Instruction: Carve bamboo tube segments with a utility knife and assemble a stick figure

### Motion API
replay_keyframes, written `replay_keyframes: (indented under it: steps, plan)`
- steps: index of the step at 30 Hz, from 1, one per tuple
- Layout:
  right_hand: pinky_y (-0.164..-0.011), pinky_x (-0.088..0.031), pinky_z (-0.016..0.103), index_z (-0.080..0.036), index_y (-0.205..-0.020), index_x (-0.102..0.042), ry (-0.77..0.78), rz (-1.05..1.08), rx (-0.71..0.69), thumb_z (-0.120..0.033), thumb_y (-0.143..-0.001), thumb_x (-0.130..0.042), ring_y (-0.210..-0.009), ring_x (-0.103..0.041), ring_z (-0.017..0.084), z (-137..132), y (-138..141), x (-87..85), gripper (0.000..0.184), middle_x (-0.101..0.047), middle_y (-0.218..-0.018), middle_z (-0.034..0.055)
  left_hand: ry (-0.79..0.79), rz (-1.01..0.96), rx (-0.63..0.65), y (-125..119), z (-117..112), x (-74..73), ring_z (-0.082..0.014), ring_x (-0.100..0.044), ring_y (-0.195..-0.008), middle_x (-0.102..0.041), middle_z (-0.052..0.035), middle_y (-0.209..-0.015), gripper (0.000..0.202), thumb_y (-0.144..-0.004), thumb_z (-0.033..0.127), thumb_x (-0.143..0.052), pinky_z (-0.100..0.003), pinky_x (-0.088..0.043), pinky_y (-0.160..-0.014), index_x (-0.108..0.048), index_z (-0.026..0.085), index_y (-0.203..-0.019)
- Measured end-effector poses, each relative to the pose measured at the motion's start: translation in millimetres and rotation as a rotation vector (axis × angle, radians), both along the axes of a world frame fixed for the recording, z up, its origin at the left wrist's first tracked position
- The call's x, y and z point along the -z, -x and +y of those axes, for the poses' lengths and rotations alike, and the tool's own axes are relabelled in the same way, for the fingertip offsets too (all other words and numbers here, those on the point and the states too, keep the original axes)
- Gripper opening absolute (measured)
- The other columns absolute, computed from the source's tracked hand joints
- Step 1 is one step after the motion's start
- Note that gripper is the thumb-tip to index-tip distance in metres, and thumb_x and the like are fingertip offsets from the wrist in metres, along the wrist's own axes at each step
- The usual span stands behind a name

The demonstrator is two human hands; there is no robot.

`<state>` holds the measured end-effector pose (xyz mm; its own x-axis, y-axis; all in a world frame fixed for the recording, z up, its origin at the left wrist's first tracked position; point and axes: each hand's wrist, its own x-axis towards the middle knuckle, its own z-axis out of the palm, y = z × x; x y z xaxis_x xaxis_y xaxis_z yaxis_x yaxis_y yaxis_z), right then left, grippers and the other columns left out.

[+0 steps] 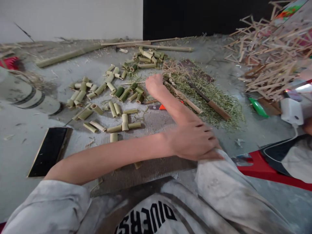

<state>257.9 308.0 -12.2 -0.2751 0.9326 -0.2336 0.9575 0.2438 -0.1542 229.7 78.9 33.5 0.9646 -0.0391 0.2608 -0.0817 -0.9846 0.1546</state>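
Observation:
My left hand [192,139] reaches across my body and is closed around my right forearm at the edge of the rolled sleeve [216,172]. My right arm stretches forward, and my right hand [154,85] is curled into a fist above the floor, with no object seen in it. A thin strip lies just left of the fist. Cut bamboo pieces [124,94] spread to its left, some joined into cross shapes [125,122]. Beneath the forearm lies a tool with an orange part [163,106]. To the right, a long blade with a wooden handle [218,110] rests on green shavings [226,97].
Long bamboo poles [70,56] lie along the wall. A tangled heap of thin wooden sticks [275,58] rises at the right, near a white plug-in box [292,111] with a cable. A dark phone-like slab [50,151] and a pale cylinder [36,97] are at the left.

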Motion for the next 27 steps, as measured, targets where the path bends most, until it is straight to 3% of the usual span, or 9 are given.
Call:
replay_keyframes:
  steps: [3, 6, 8, 9, 12, 18, 20, 23, 27]
  plan:
    - [-0.11, -0.058, 0.054, -0.01, -0.134, -0.078, -0.044, -0.115, 0.107, -0.03, -0.114, -0.06, -0.134, -0.071, 0.039, -0.4, 2.6, 2.2, 0.033, -0.076, -0.136, 0.0236, -0.02, 0.022, -0.011, 1.6, 7.1, 1.3, -0.0299, -0.073, -0.139, -0.079, -0.015, -0.148, 0.065, -0.121, 0.059, -0.036, -0.043, -0.052, -0.12, -0.079, 0.014, -0.138]
    - [-0.111, -0.056, 0.054, -0.01, -0.134, -0.08, -0.062, -0.167, 0.137, -0.026, -0.113, -0.055, -0.135, -0.071, 0.04, -2.7, 3.7, 1.6, 0.036, -0.079, -0.134, 0.0253, -0.06, 0.082, -0.301, 25.0, 31.2, -2.0, -0.0387, -0.068, -0.146, -0.074, -0.0218, -0.154, 0.076, -0.118, 0.067, -0.038, -0.052, -0.051, -0.12, -0.074, 0.007, -0.147]
    - [-0.112, -0.056, 0.054, -0.014, -0.136, -0.081, -0.069, -0.183, 0.14, -0.028, -0.112, -0.054, -0.134, -0.072, 0.039, -4.5, 3.8, 0.7, 0.038, -0.08, -0.135, 0.0241, -0.104, 0.096, -0.52, 52.9, 48.4, -7.6, -0.0434, -0.06, -0.154, -0.069, -0.0247, -0.16, 0.068, -0.119, 0.059, -0.042, -0.058, -0.047, -0.125, -0.071, 0.007, -0.153]
    - [-0.113, -0.055, 0.055, -0.015, -0.136, -0.081, -0.071, -0.188, 0.138, -0.03, -0.112, -0.054, -0.133, -0.072, 0.039, -5.4, 3.8, 0.1, 0.039, -0.08, -0.135, 0.0238, -0.112, 0.077, -0.622, 69.7, 55.2, -11.4, -0.0437, -0.058, -0.156, -0.068, -0.0221, -0.162, 0.06, -0.119, 0.054, -0.044, -0.061, -0.043, -0.128, -0.072, 0.012, -0.152]
    - [-0.116, -0.054, 0.055, -0.015, -0.14, -0.079, -0.084, -0.198, 0.132, -0.031, -0.113, -0.052, -0.136, -0.071, 0.039, -7.8, 4.1, -1.6, 0.042, -0.079, -0.139, 0.0241, -0.046, 0.047, -0.795, 126.0, 63.5, -23.0, -0.0465, -0.06, -0.153, -0.072, -0.0214, -0.154, 0.053, -0.116, 0.049, -0.053, -0.064, -0.039, -0.131, -0.072, 0.013, -0.149]
    - [-0.117, -0.053, 0.052, -0.011, -0.141, -0.077, -0.087, -0.243, 0.148, -0.025, -0.114, -0.049, -0.139, -0.07, 0.039, -9.8, 6.8, -4.3, 0.042, -0.077, -0.14, 0.0232, 0.084, 0.06, -0.942, 230.9, 35.8, -25.9, -0.0474, -0.07, -0.14, -0.076, -0.0158, -0.149, 0.048, -0.11, 0.052, -0.063, -0.068, -0.049, -0.123, -0.07, 0.027, -0.151]
    - [-0.117, -0.054, 0.053, -0.011, -0.141, -0.077, -0.084, -0.248, 0.149, -0.028, -0.114, -0.051, -0.139, -0.07, 0.04, -11.4, 6.2, -5.5, 0.042, -0.078, -0.138, 0.0234, 0.034, 0.142, -1.01, 258.5, 22.4, -20.2, -0.0422, -0.076, -0.131, -0.079, -0.0126, -0.144, 0.045, -0.113, 0.052, -0.06, -0.063, -0.057, -0.116, -0.069, 0.031, -0.152]
    - [-0.118, -0.055, 0.053, -0.01, -0.142, -0.076, -0.088, -0.239, 0.132, -0.029, -0.114, -0.054, -0.138, -0.071, 0.04, -14.5, 1.3, -11.0, 0.041, -0.078, -0.139, 0.0235, -0.114, 0.223, -1.071, 292.2, 6.0, -9.0, -0.0384, -0.084, -0.108, -0.084, -0.0114, -0.133, 0.045, -0.116, 0.053, -0.052, -0.055, -0.066, -0.092, -0.068, 0.028, -0.15]
    - [-0.113, -0.058, 0.057, -0.01, -0.139, -0.076, -0.128, -0.213, 0.132, -0.03, -0.11, -0.06, -0.133, -0.073, 0.043, -7.6, -8.8, -26.1, 0.038, -0.077, -0.14, 0.0239, -0.174, 0.054, -1.023, 323.1, 0.6, 9.2, -0.033, -0.086, -0.102, -0.087, -0.008, -0.124, 0.036, -0.119, 0.044, -0.049, -0.045, -0.065, -0.079, -0.07, 0.028, -0.144]
